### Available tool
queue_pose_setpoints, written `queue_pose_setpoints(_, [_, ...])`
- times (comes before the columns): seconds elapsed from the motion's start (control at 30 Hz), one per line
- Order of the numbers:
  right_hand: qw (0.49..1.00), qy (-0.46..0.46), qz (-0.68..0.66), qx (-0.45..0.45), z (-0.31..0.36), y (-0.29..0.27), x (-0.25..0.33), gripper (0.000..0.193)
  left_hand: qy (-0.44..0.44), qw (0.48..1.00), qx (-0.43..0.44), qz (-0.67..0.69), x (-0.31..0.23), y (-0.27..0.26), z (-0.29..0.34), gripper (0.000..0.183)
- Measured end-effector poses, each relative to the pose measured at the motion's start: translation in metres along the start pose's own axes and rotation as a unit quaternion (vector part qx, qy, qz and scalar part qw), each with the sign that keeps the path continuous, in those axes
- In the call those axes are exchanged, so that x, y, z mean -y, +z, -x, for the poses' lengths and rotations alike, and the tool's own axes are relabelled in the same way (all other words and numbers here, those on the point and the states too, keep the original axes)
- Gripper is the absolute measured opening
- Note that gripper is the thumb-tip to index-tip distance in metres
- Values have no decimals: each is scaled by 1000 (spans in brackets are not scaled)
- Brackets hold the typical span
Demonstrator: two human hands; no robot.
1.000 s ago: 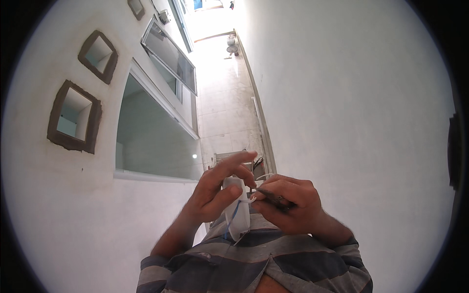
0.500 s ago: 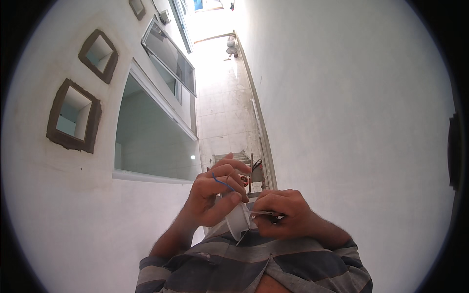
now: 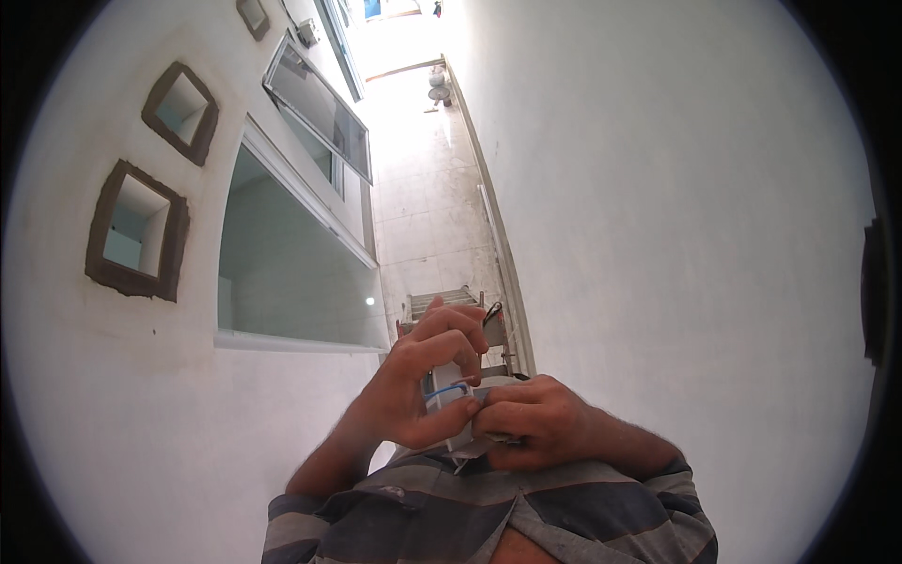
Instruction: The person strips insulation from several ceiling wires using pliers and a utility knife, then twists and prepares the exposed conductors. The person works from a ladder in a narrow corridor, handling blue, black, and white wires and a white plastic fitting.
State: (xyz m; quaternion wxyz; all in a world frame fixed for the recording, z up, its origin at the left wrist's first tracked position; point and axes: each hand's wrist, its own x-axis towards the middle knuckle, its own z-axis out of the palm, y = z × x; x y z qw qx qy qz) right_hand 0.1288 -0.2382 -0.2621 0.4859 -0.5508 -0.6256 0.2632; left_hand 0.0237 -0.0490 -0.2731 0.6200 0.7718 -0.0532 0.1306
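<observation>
My left hand [image 3: 418, 385] curls around a white plastic fitting [image 3: 460, 441], its thumb and fingertips pinching the fitting's right side. A short blue wire [image 3: 443, 390] bends out of the fitting between the thumb and the fingers. Close against it, my right hand [image 3: 543, 418] is closed, with its fingertips touching the fitting near the wire. A small metal tool [image 3: 505, 439] shows partly under the right fingers; the rest is hidden, so its kind cannot be told. Both hands are held in front of my striped shirt [image 3: 413, 508].
Below my hands stands a stepladder [image 3: 449, 297] in a narrow tiled passage [image 3: 423, 226]. A plain white wall [image 3: 695, 235] rises on the right. On the left, a wall has a large window [image 3: 291, 254], an open window sash [image 3: 319, 108] and square openings with rough mortar edges [image 3: 171, 254].
My right hand has moved left, up against the fitting. The fitting has turned in my left hand, and the blue wire now lies lower, near both sets of fingertips.
</observation>
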Motion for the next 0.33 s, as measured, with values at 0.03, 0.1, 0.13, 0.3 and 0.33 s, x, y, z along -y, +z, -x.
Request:
queue_pose_setpoints(0.03, [1000,3,3,6,0,0,0,22,-15,1000,5,10,0,-1,1,22])
queue_pose_setpoints(0.1, [1000,10,7,19,1,-3,1,22,-21,999,42,13,6,-6,1,23])
queue_pose_setpoints(0.13, [999,37,-12,19,1,-7,5,22,-24,998,60,15,7,-8,1,24])
queue_pose_setpoints(0.3, [996,72,56,-8,15,-29,3,32,-53,996,72,-11,-1,-13,2,26])
queue_pose_setpoints(0.33, [991,95,90,31,17,-33,3,33,-57,995,77,-18,-2,-13,2,26])
